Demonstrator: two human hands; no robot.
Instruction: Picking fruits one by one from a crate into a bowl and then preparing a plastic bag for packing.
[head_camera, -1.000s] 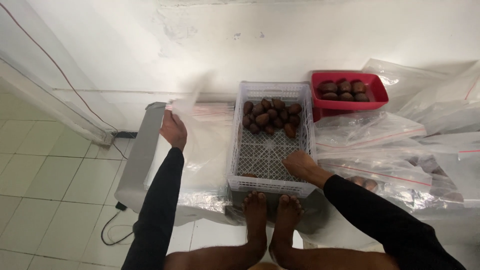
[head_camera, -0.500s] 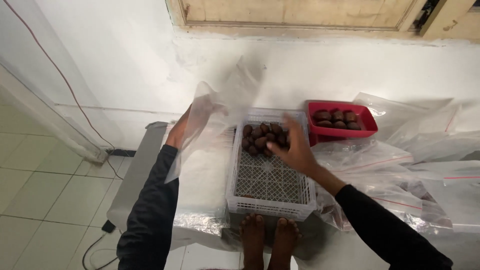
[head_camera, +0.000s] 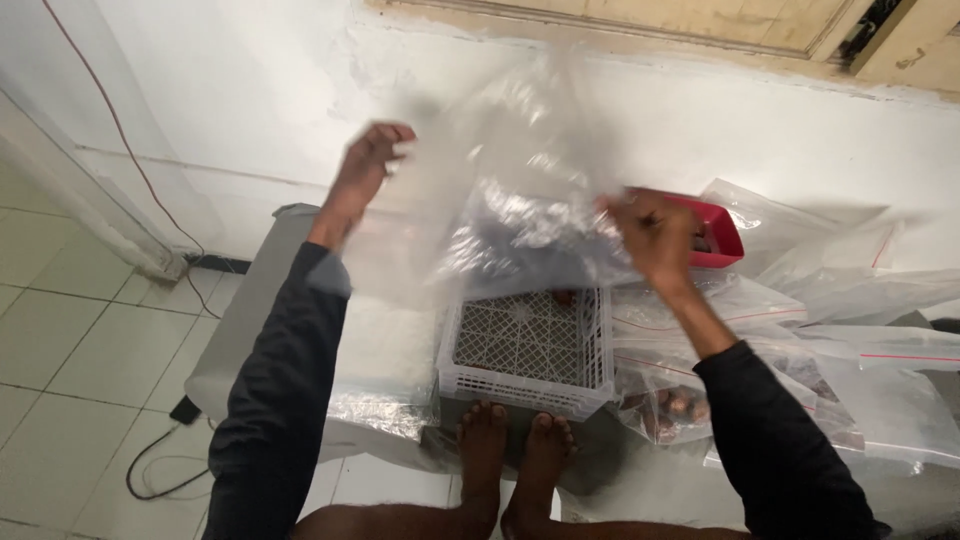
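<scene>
Clear plastic fills the middle of the view: a bag (head_camera: 520, 200) is held up in the air between both hands, spread wide and blurred, in front of the white wall (head_camera: 250, 90). The left hand (head_camera: 365, 165) is raised at the bag's left edge, fingers pinched shut on the film. The right hand (head_camera: 655, 235) is lower, at the bag's right edge, its grip also closed on the plastic. Both arms wear dark sleeves.

Below the bag stands a white crate (head_camera: 525, 350) with a lattice floor and slotted walls, just in front of the person's bare feet (head_camera: 515, 450). The far part of the crate is hidden behind the bag, where only a dark mass shows through the film; what it is cannot be told.

Behind the right hand, a red tray (head_camera: 722, 235) peeks out, mostly covered by the hand and bag. To the right lie more clear bags (head_camera: 860, 330) with red seal lines, overlapping one another. One bag (head_camera: 665, 400) just beside the crate's right wall holds brown rounded pieces.

Left of the crate lies a grey slab (head_camera: 260, 310) with plastic over its near end. A black cable (head_camera: 150, 470) curls over the tiled floor (head_camera: 80, 340) at the lower left.
</scene>
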